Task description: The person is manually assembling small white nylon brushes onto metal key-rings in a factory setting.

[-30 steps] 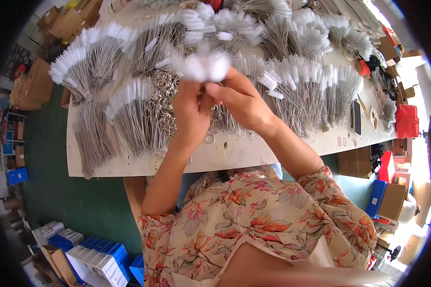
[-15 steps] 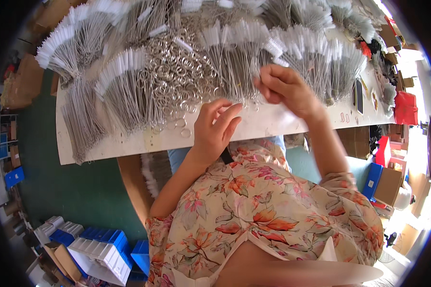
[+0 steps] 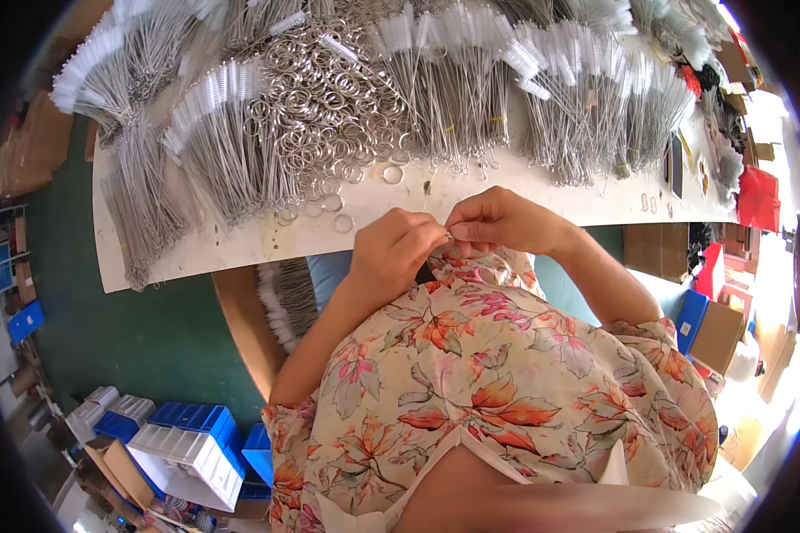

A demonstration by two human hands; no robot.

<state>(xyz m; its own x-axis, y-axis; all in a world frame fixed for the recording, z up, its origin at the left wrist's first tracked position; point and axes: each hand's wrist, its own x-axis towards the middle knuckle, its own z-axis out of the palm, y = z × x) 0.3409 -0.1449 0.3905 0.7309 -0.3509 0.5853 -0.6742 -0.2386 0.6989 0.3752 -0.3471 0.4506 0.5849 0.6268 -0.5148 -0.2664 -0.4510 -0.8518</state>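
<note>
My left hand (image 3: 393,250) and my right hand (image 3: 500,222) meet fingertip to fingertip just over the front edge of the white table (image 3: 240,244). Both pinch a small metal piece (image 3: 450,233), too small to identify. A heap of loose metal rings (image 3: 329,98) lies just beyond the hands, with a few stray rings near the edge. Bundles of thin wire brushes with white bristle tips (image 3: 213,133) fan out to the left of the rings, and more brush bundles (image 3: 551,98) spread across the right. My flowered sleeves fill the lower part of the view.
A dark flat phone-like object (image 3: 675,165) and a red bag (image 3: 757,197) sit at the table's right end. Blue and white crates (image 3: 191,444) stand on the green floor at lower left. Cardboard boxes (image 3: 718,333) and a blue box (image 3: 689,320) are on the right.
My hands pulled back from the brush bundles and ring pile toward me. They came together at the table's front edge, fingertips now pinched on a small piece.
</note>
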